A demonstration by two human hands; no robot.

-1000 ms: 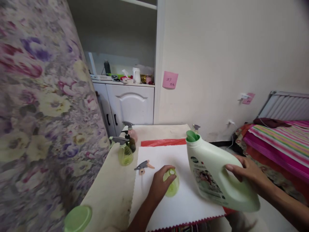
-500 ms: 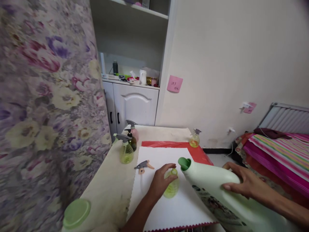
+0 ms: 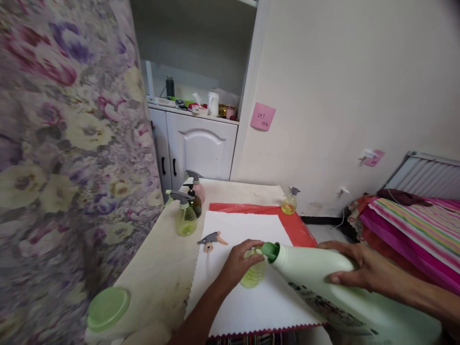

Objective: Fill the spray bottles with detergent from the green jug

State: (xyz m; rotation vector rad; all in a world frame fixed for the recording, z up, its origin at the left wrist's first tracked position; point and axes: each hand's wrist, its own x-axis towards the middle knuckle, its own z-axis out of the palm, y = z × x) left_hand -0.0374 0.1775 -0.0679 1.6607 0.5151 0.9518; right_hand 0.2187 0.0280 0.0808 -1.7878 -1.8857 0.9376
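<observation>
Around the neck of a small yellow-green clear bottle (image 3: 253, 275), which stands on the white sheet (image 3: 251, 311), the fingers of my left hand (image 3: 240, 261) are closed. My right hand (image 3: 354, 268) grips a large pale green jug (image 3: 316, 263), tilted so that its green spout (image 3: 270, 250) lies right by the small bottle's mouth. I cannot make out any stream of liquid. Left of my left hand lies a detached spray head (image 3: 212, 239), grey and orange, on the white sheet.
Grouped at the table's left are a green spray bottle (image 3: 186, 218), a dark pump bottle (image 3: 196, 203) and a pink spray bottle (image 3: 199, 189). A yellow spray bottle (image 3: 289, 203) stands at the back right, by red plastic (image 3: 294, 227). A green lid (image 3: 108, 307) is at the front left.
The jug's spout has moved left to the small bottle's mouth. My left hand keeps its hold on the bottle. The view has tipped slightly.
</observation>
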